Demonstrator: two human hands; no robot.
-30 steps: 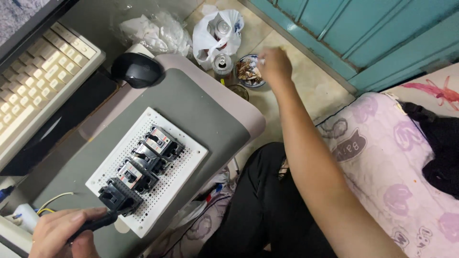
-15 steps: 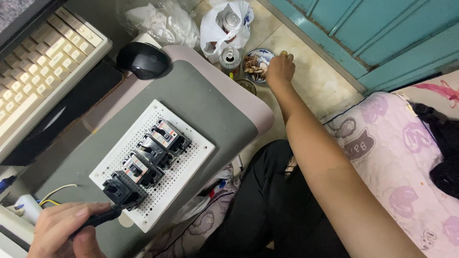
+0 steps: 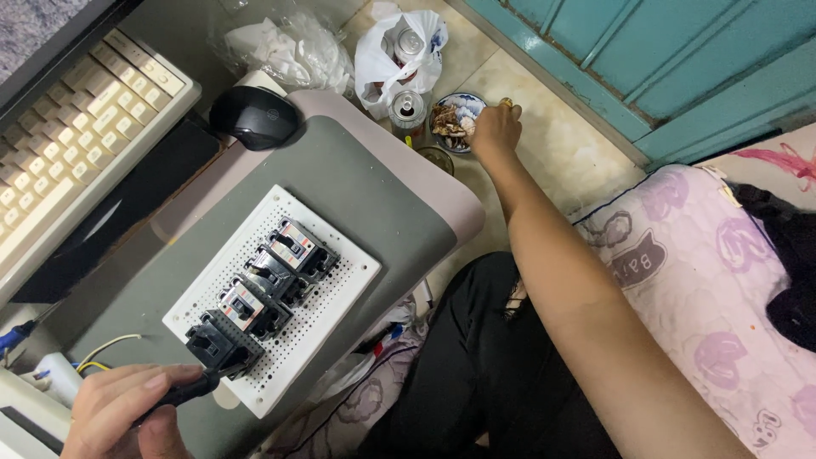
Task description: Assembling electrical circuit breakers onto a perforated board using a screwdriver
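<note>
My left hand is at the bottom left, closed on a black screwdriver handle whose tip meets the nearest of several black circuit breakers mounted in a row on a white perforated board. The board lies on a grey mat on a small table. My right hand reaches far out to the floor, fingers curled at the rim of a small dish full of scraps. What the fingers hold is hidden.
A black mouse and a beige keyboard sit at the left. On the floor are a drink can, a white plastic bag and crumpled clear plastic. A teal door and a pink floral cushion lie to the right.
My right hand has moved down from above the dish to its rim. The view shifted slightly; my left hand keeps the screwdriver at the nearest breaker.
</note>
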